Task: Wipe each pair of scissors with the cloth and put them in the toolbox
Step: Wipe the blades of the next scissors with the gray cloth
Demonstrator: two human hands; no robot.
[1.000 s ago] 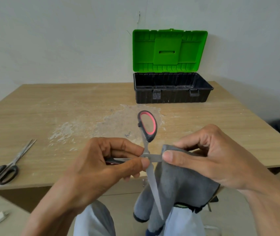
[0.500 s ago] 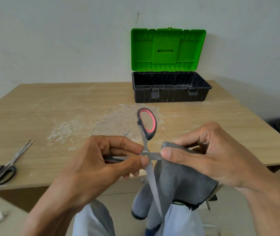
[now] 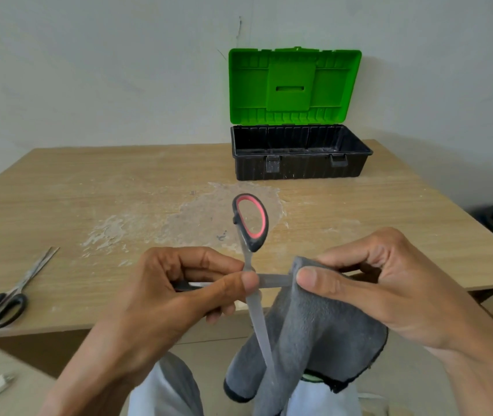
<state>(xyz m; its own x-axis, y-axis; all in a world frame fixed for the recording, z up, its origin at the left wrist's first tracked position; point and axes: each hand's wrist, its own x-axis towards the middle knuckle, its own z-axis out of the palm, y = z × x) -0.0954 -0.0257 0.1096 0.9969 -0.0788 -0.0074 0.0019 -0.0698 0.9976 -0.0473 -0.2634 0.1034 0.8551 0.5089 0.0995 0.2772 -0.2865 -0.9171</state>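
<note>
The red-handled scissors (image 3: 258, 310) are held open in a cross over the front edge of the tabletop (image 3: 89, 190). One blade points down and the other lies level, running to the right. The left hand (image 3: 161, 298) has its grip clamped on them at the pivot, with the second handle hidden in the palm. The right hand (image 3: 389, 283) has its grip pinched on the grey cloth (image 3: 314, 334), which is folded over the level blade.

Compared with half a second ago, slightly more bare blade shows between the two thumbs, so the cloth seems to have slid a little outward, towards the tip. That suggests a wiping stroke in progress, with the downward blade probably still to be wiped.

The toolbox (image 3: 299, 169) stands open at the far edge of the tabletop, and I see no scissors in it. The black-handled scissors (image 3: 18, 288) lie untouched at the left.
</note>
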